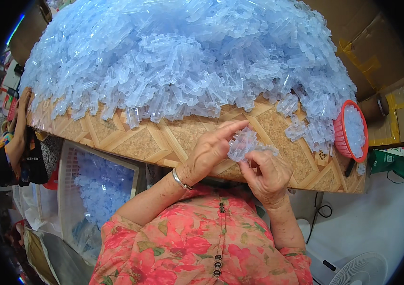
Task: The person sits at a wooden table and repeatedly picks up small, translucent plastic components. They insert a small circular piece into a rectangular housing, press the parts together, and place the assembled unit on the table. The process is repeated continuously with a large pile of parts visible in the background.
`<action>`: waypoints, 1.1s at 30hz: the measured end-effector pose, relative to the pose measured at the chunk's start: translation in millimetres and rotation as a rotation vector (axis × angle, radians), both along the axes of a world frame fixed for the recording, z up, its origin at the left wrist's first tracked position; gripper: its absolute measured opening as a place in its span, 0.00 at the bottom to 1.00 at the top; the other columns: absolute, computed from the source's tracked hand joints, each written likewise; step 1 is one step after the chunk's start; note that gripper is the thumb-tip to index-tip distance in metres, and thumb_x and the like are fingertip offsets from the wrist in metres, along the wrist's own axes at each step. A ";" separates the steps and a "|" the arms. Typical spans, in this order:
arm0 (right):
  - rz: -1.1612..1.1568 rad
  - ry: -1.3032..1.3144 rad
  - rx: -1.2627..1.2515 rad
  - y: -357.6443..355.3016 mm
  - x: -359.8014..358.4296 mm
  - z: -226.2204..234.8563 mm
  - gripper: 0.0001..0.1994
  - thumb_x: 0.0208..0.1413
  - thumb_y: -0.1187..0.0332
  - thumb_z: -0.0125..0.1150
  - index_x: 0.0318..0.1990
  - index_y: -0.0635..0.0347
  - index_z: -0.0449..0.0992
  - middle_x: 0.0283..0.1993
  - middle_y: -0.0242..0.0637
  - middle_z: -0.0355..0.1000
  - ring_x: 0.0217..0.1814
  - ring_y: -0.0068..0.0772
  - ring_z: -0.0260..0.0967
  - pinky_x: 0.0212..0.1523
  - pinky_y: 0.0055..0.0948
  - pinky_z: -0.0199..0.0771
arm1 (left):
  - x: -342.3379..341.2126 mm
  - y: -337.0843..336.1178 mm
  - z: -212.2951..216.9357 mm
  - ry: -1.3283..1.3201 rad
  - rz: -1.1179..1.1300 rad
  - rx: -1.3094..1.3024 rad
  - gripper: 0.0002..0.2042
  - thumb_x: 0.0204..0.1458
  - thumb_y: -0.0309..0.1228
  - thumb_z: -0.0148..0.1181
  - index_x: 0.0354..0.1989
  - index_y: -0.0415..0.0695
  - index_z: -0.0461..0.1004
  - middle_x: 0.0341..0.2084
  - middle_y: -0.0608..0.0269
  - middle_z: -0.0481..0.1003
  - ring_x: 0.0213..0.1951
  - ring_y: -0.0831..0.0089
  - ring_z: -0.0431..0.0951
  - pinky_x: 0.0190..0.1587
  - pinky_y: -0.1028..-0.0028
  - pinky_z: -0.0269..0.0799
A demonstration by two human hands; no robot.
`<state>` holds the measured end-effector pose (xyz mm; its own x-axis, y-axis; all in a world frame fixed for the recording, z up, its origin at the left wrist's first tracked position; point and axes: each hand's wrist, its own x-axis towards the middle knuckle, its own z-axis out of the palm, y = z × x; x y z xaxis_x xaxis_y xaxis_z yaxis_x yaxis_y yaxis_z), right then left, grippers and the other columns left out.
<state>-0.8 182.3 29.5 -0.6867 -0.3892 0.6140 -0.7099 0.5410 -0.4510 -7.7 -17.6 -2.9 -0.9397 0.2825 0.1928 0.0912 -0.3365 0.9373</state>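
Note:
Between my two hands is a small clear plastic piece (242,144), held just above the near edge of the table. My left hand (209,151), with a bangle at the wrist, grips its left side between thumb and fingers. My right hand (269,176) pinches it from the lower right, thumb and fingertips pressed together. Part of the piece is covered by my fingers, so its exact kind does not show. A huge heap of similar clear bluish plastic pieces (178,61) covers the far part of the wood-patterned table (164,137). Several loose pieces (308,133) lie to the right of my hands.
A red basket (338,135) of clear pieces sits tilted at the table's right end. Below the table's left side stands a white crate (67,183) filled with pieces. Cardboard boxes (368,52) are at far right, a fan (361,268) lower right. Another person's arm (20,121) reaches the table at left.

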 end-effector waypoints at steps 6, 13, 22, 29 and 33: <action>-0.076 0.088 0.136 -1.1 0.8 0.4 0.16 0.47 0.70 0.76 0.44 0.55 0.81 0.27 0.30 0.73 0.25 0.33 0.72 0.27 0.32 0.69 | 8.1 9.0 8.5 -0.040 -0.093 -0.033 0.37 0.64 0.33 0.64 0.78 0.36 0.53 0.64 0.54 0.71 0.64 0.70 0.70 0.66 0.70 0.65; -0.354 0.096 0.350 23.4 7.4 4.8 0.12 0.47 0.68 0.76 0.39 0.54 0.82 0.35 0.31 0.75 0.32 0.36 0.75 0.34 0.36 0.72 | 11.1 15.0 -2.4 0.068 -0.029 -0.172 0.34 0.63 0.26 0.65 0.76 0.40 0.57 0.58 0.58 0.74 0.53 0.77 0.72 0.59 0.75 0.72; -0.501 -0.045 0.337 38.8 1.0 5.9 0.19 0.46 0.62 0.78 0.46 0.56 0.80 0.51 0.37 0.72 0.55 0.46 0.69 0.55 0.46 0.67 | 8.1 13.5 1.2 -0.024 -0.010 -0.107 0.29 0.63 0.24 0.63 0.72 0.37 0.62 0.56 0.58 0.75 0.52 0.76 0.73 0.56 0.75 0.75; -0.215 -0.153 0.228 31.8 -3.7 -19.1 0.22 0.48 0.68 0.75 0.53 0.57 0.79 0.58 0.42 0.71 0.62 0.52 0.65 0.64 0.49 0.63 | 7.3 14.7 -2.1 -0.041 -0.007 -0.078 0.28 0.64 0.22 0.62 0.72 0.37 0.63 0.56 0.59 0.74 0.51 0.77 0.73 0.54 0.75 0.77; -0.249 -0.177 0.186 53.3 -14.0 -15.9 0.20 0.47 0.75 0.70 0.51 0.60 0.79 0.57 0.44 0.72 0.63 0.53 0.65 0.64 0.48 0.65 | 8.4 14.1 -2.2 -0.029 -0.001 -0.087 0.27 0.64 0.21 0.61 0.71 0.37 0.63 0.55 0.59 0.74 0.50 0.78 0.73 0.54 0.75 0.77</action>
<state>-14.8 235.6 13.5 -0.8638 -0.2907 0.4115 -0.4659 0.7717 -0.4329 0.8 -3.5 -5.2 -0.9441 0.2983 0.1405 0.0636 -0.2534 0.9653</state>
